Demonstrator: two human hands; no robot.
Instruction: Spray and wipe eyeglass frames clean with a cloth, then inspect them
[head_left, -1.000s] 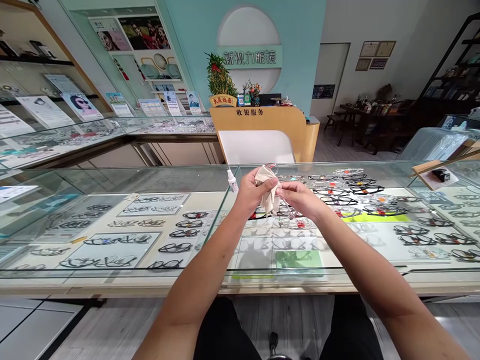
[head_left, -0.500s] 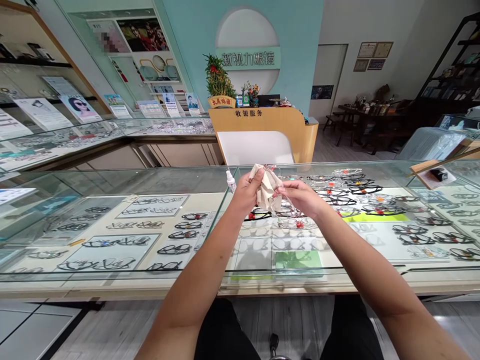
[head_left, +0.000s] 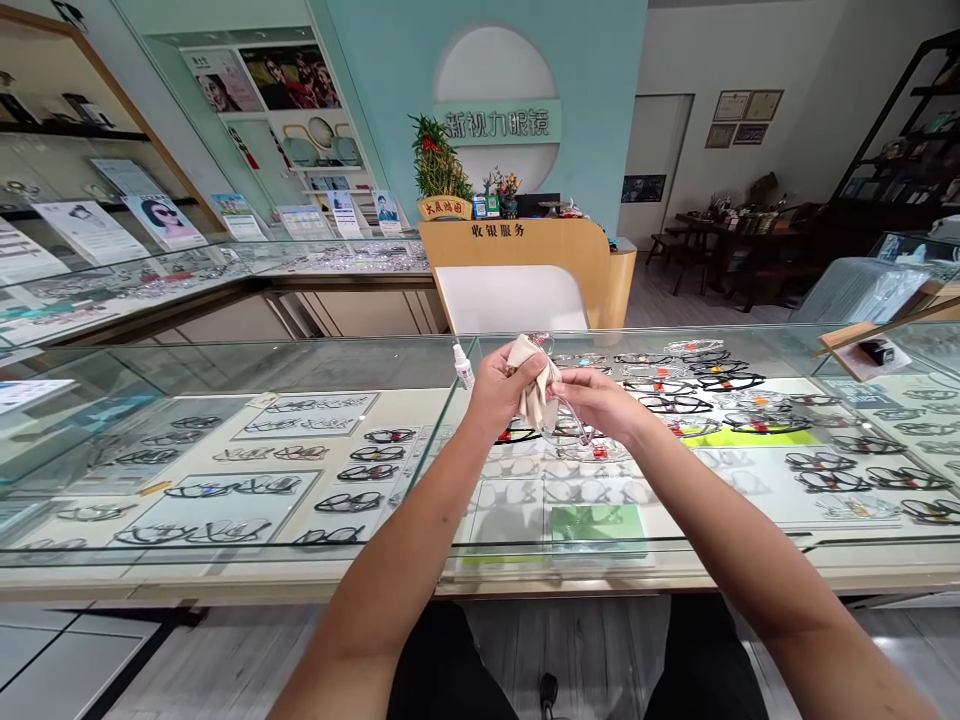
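A crumpled beige cloth (head_left: 537, 405) is gripped by my left hand (head_left: 499, 388), its thumb pressed over the folds. My right hand (head_left: 600, 402) pinches a clear-framed pair of glasses (head_left: 576, 428) at the cloth's right side; part of the frame is hidden by the cloth and fingers. Both hands are close together above the glass counter. Just left of them a small white spray bottle (head_left: 463, 367) stands on the glass. Several eyeglass frames (head_left: 673, 403) lie in rows to the right of my right hand.
The glass counter (head_left: 300, 553) spans the view, with more glasses (head_left: 375, 453) displayed at the left. A wooden stand (head_left: 862, 345) is on its right part. Beyond is a wooden cashier desk (head_left: 517, 250) with a plant (head_left: 437, 165). A green card (head_left: 598, 525) lies near the front.
The cloth has been folded differently, and my left thumb has shifted right across it. More of the clear glasses shows below my right hand. The view has tilted slightly.
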